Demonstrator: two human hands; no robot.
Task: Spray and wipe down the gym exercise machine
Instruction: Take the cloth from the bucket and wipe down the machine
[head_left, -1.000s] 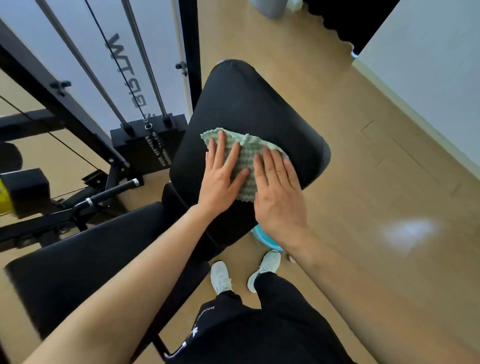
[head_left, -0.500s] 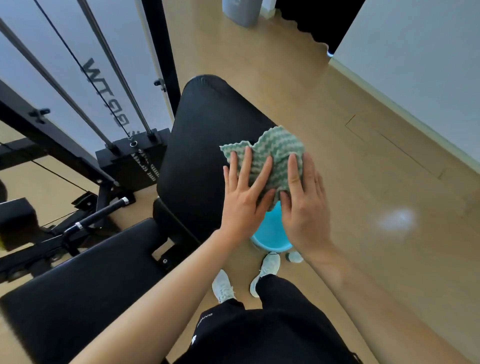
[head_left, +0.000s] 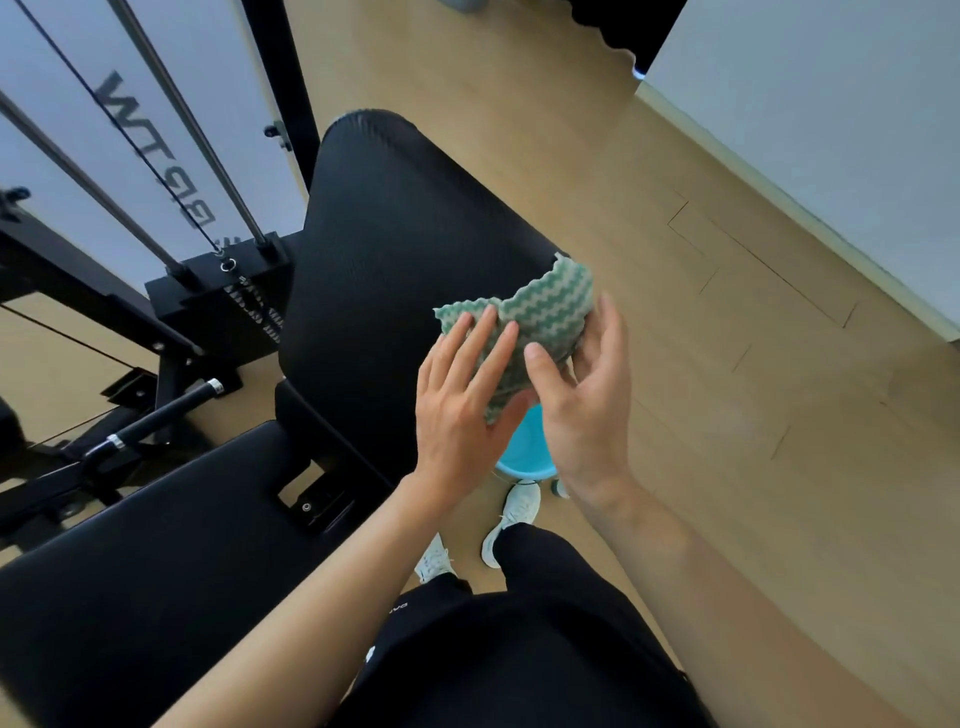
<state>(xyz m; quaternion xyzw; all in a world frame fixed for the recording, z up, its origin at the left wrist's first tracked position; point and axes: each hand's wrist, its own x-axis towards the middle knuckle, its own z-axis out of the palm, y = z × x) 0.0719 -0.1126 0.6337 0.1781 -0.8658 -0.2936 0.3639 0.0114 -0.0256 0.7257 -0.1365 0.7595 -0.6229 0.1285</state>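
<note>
A green-and-white wavy cloth (head_left: 545, 306) is lifted at the right edge of the machine's black back pad (head_left: 395, 249). My right hand (head_left: 587, 410) pinches the cloth, thumb in front and fingers behind it. My left hand (head_left: 462, 405) lies against the cloth's left part with straight fingers. The cloth hangs partly past the pad's edge, above the floor. The black seat pad (head_left: 156, 545) lies lower left. No spray bottle is in view.
A light blue bucket (head_left: 524, 447) stands on the wooden floor under my hands, by my white shoes (head_left: 514, 514). The weight stack (head_left: 218, 296) with guide rods and cable is at left, with a black handle bar (head_left: 156, 415) below it. A white wall runs along the right.
Both hands slid the cloth from the middle of the back pad to its right edge and lifted it off. My right hand turned and now pinches it.
</note>
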